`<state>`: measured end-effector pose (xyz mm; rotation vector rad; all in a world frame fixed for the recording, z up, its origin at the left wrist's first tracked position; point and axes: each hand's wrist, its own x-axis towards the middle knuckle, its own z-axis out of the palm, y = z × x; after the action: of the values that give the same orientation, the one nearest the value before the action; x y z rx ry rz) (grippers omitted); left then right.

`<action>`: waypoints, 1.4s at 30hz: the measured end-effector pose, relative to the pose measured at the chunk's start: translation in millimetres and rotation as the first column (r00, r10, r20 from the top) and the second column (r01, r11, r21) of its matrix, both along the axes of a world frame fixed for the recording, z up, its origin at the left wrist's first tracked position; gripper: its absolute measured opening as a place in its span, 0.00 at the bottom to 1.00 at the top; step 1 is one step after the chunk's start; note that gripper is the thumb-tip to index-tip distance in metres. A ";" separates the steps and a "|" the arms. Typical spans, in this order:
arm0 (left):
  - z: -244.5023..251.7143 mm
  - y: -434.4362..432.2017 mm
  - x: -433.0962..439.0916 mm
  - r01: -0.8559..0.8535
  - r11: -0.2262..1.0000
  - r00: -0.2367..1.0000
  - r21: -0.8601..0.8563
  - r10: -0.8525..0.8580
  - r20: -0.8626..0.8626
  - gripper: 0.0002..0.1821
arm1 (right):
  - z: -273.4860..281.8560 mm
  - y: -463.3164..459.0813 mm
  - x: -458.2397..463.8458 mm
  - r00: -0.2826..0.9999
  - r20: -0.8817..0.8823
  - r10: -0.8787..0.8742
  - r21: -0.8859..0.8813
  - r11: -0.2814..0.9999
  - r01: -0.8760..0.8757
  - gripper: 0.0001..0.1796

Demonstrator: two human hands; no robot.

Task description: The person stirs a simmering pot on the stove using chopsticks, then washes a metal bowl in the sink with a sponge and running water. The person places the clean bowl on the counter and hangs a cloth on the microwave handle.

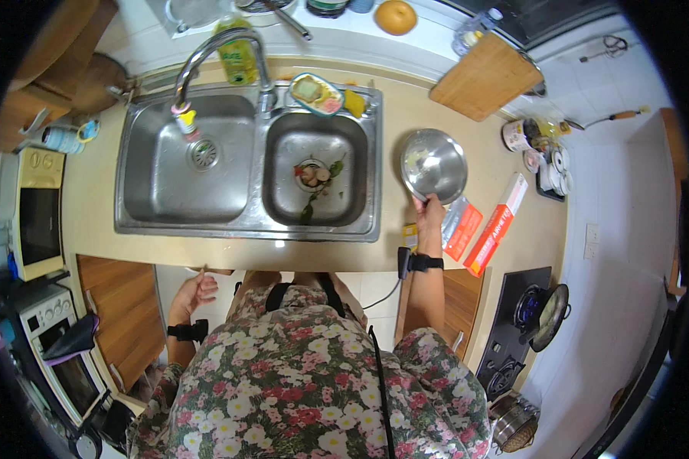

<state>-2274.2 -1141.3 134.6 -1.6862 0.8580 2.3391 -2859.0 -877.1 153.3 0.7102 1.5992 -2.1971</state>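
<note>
My right hand grips the near rim of a stainless steel mixing bowl, which is at the counter right of the sink; some pale residue shows inside it. My left hand hangs below the counter's front edge, fingers apart, holding nothing. A double-bowl steel sink lies before me. Vegetable scraps with green leaves sit over the drain of its right basin. The chrome faucet arches over the left basin. Beside my right wrist lie a red-and-clear plastic packet and a long red-and-white box.
A soap dish and yellow sponge stand behind the sink. A wooden cutting board leans at the back right. On the black gas hob at right, a pan sits by a blue flame. Jars line the right wall.
</note>
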 end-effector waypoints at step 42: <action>144.3 -87.8 -322.4 -0.052 0.504 0.508 -0.862 -0.730 -0.458 0.29 | 18.6 -130.5 171.5 0.857 0.149 0.493 0.148 0.846 -0.512 0.06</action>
<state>-2596.6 -1229.0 278.9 -0.1407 2.4767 2.3806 -2687.5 -1007.6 171.9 0.3797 1.7102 -1.6238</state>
